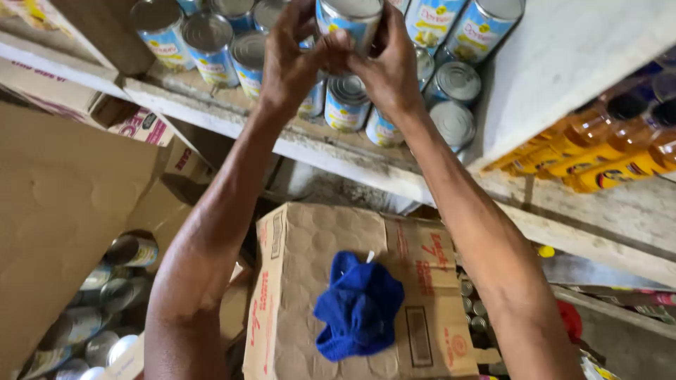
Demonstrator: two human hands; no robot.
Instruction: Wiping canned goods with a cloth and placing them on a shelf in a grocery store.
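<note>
Both my hands reach up to a shelf and grip one blue-labelled tin can held above the stacked cans. My left hand wraps its left side, fingers curled over the label. Against the can's right side presses my right hand, thumb near the left hand's fingers. Under and around it stand several more tin cans with silver lids on the wooden shelf.
Below my arms lies a closed cardboard box with a blue cloth on top. An open carton at lower left holds more cans. Yellow bottles lie on the shelf at right, behind a white upright.
</note>
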